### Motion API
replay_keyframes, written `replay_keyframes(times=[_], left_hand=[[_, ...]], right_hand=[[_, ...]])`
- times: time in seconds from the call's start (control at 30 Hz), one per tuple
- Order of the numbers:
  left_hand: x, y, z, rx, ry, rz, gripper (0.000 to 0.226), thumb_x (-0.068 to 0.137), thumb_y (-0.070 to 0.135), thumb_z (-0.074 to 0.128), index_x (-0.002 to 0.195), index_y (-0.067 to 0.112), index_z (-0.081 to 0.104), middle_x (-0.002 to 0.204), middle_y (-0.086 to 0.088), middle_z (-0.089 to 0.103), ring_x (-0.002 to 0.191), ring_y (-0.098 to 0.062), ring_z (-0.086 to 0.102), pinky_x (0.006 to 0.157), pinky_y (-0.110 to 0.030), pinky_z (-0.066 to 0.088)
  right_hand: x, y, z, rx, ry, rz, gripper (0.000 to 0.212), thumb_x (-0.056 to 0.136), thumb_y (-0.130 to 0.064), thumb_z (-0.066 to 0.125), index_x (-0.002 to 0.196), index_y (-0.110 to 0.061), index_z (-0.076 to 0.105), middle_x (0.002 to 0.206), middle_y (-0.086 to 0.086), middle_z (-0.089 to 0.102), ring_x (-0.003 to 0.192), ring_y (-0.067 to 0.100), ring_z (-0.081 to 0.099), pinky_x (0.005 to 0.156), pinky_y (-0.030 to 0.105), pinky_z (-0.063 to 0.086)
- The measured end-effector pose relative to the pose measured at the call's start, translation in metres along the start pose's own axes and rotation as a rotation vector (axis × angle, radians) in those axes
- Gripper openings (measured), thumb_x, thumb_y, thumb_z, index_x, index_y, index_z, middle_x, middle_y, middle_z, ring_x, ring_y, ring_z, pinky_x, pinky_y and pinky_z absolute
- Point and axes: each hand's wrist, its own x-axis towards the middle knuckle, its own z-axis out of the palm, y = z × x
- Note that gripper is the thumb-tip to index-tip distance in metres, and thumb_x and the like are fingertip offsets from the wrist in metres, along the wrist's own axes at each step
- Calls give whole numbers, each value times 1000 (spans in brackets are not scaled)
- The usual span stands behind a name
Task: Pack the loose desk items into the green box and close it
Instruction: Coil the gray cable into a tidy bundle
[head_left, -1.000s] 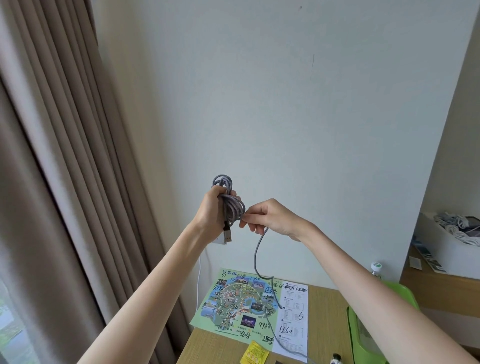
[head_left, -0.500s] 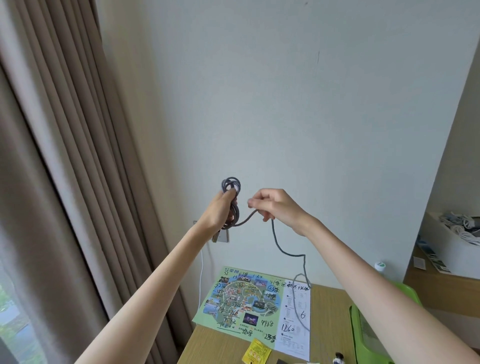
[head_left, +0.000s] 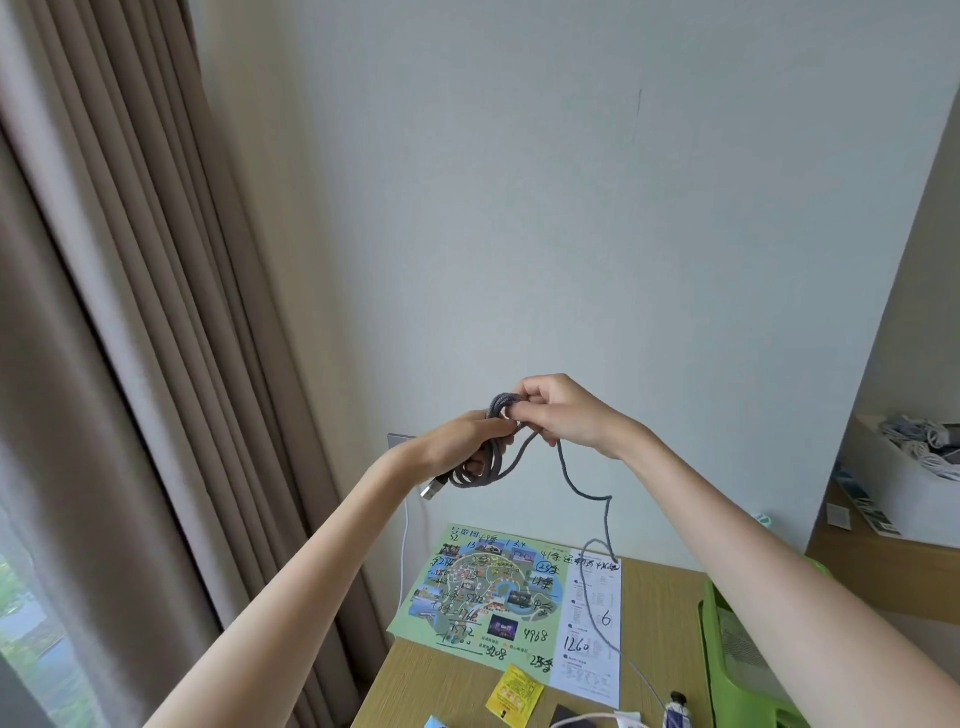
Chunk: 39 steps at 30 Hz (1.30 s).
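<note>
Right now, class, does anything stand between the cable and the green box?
Nothing visible does. The cable, in the left hand and right hand, hangs left of the green box; its tail trails over the map.

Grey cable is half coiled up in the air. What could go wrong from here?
1. The loose tail hangs from the right hand and trails across the map towards a small bottle; winding it in fast could drag the paper or tip the bottle.
2. The left hand grips the grey cable coil only at its top, so loops may slip and unravel before reaching the green box.
</note>
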Motion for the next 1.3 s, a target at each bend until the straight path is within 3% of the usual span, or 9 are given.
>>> replay_keyframes(times=[0.17, 0.33, 0.47, 0.63, 0.8, 0.9, 0.97, 1.17, 1.3], left_hand=[[0, -2, 1, 94, 85, 34, 27, 100, 37, 47, 86, 20, 62, 75, 1, 45, 68, -14, 40, 62, -24, 31], [-3, -9, 2, 148, 25, 51, 29, 100, 42, 44, 97, 21, 64, 73, 7, 47, 64, -5, 45, 60, -17, 35], [-4, -16, 2, 193, 5, 101, 25, 102, 38, 41, 94, 20, 57, 72, 4, 42, 62, -9, 40, 56, -18, 32], [-2, -20, -9, 90, 301, 127, 25, 103, 31, 40, 88, 17, 55, 60, 6, 35, 46, -3, 33, 47, -17, 28], [-4, -23, -32, 238, 446, 120, 24, 104, 27, 40, 94, 11, 54, 62, 2, 38, 52, -10, 34, 47, -16, 29], [-5, -24, -29, 234, 413, 101, 24, 103, 28, 40, 97, 10, 54, 64, 0, 39, 54, -12, 35, 46, -15, 28], [-4, -24, -20, 216, 341, 80, 24, 103, 30, 40, 96, 12, 54, 66, 2, 38, 56, -12, 34, 49, -17, 29], [0, -18, 1, 14, 166, 24, 38, 102, 43, 34, 100, 16, 60, 80, -1, 43, 66, -14, 37, 54, -15, 32], [1, -15, 4, -159, 120, -28, 42, 102, 48, 33, 100, 20, 65, 83, 4, 55, 63, -9, 45, 55, -16, 37]], right_hand=[[4, 6, 1, -184, 106, -82, 19, 88, -13, 53, 70, -10, 57, 61, 4, 49, 56, 16, 39, 54, 28, 31], [6, 15, 3, -176, 102, -93, 28, 88, -12, 51, 62, -14, 58, 62, 7, 57, 61, 18, 51, 62, 32, 41], [5, 16, 2, -103, 81, -57, 25, 87, -19, 57, 63, -22, 64, 59, -1, 63, 57, 9, 59, 53, 20, 39], [0, 24, -11, -100, 41, 12, 39, 85, -50, 65, 69, -15, 74, 51, -8, 56, 49, 1, 49, 52, 17, 37], [-6, 37, -27, -82, 78, 10, 26, 86, -32, 70, 69, -12, 73, 63, -13, 62, 62, -1, 50, 64, 21, 35], [-4, 27, -29, -19, 59, -61, 18, 90, -19, 65, 79, -8, 72, 78, -1, 66, 71, 10, 48, 61, 25, 36], [-3, 19, -25, 15, 48, -100, 18, 92, -17, 62, 81, -5, 69, 69, 3, 56, 62, 13, 40, 54, 23, 31], [2, 8, -19, -58, 109, -135, 21, 92, -19, 64, 74, -8, 68, 48, -14, 44, 48, 2, 38, 45, 8, 28], [2, 10, -21, -106, 150, -125, 25, 90, -23, 66, 68, -12, 67, 47, -12, 46, 50, 6, 40, 51, 14, 31]])
